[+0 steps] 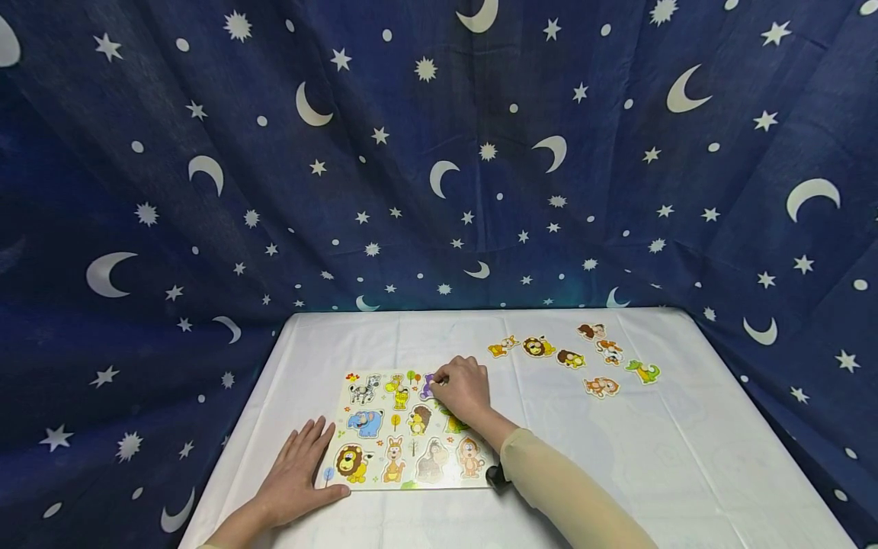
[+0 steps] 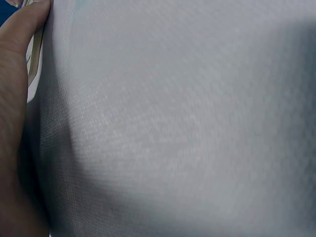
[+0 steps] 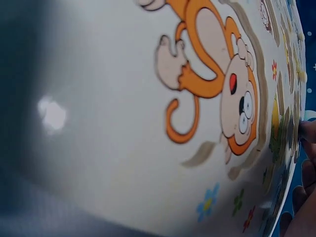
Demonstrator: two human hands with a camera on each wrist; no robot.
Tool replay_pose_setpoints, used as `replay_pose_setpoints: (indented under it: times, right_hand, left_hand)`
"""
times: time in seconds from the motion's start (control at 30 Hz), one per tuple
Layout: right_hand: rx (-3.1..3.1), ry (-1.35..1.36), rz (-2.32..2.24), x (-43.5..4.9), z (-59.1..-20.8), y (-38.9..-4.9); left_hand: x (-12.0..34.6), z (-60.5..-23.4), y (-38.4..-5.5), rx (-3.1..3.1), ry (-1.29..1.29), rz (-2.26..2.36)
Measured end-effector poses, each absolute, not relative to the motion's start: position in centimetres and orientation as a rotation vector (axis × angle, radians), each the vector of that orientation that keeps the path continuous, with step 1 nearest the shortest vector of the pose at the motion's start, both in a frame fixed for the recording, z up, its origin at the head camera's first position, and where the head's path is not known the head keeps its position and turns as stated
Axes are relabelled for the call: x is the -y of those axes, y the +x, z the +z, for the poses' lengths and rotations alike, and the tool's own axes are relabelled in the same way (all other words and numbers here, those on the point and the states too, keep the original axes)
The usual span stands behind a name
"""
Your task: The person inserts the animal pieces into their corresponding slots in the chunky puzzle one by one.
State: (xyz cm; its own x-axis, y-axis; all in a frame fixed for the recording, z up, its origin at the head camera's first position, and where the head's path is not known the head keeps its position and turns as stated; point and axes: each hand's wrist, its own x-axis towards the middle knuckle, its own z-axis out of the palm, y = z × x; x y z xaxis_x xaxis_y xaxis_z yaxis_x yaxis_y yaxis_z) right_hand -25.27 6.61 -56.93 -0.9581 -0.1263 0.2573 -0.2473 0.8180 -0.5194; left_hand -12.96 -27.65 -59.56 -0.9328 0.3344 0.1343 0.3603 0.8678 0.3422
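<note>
A white animal puzzle board (image 1: 380, 482) lies on the table, printed with a zebra, a giraffe, an elephant, a lion and other animals. My left hand (image 1: 296, 469) rests with spread fingers at the board's left side, its thumb along the lower left corner. At the upper right of the board my right hand (image 1: 465, 390) pinches a purple animal puzzle piece (image 1: 427, 387) at its spot, the fingers covering most of it. The right wrist view shows the board's monkey picture (image 3: 207, 59) close up, with the right fingers (image 3: 308, 131) at the far edge.
Loose puzzle pieces lie to the right behind the board: a kangaroo (image 1: 503, 347), a lion (image 1: 538, 347), a hedgehog (image 1: 571, 358), a monkey (image 1: 601, 387), a crocodile (image 1: 643, 372) and others. A white cloth (image 1: 652, 457) covers the table; a dark blue starry curtain (image 1: 439, 213) hangs behind.
</note>
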Motion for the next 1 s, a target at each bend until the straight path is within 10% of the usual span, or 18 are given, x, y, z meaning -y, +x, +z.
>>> replay_pose_setpoints:
  times: [1.0]
  right_hand:
    - [2.812,0.272,0.832,-6.51,-57.1,-25.43]
  left_hand:
    - [27.52,-59.33,-12.9,2.977,-0.546,-0.59]
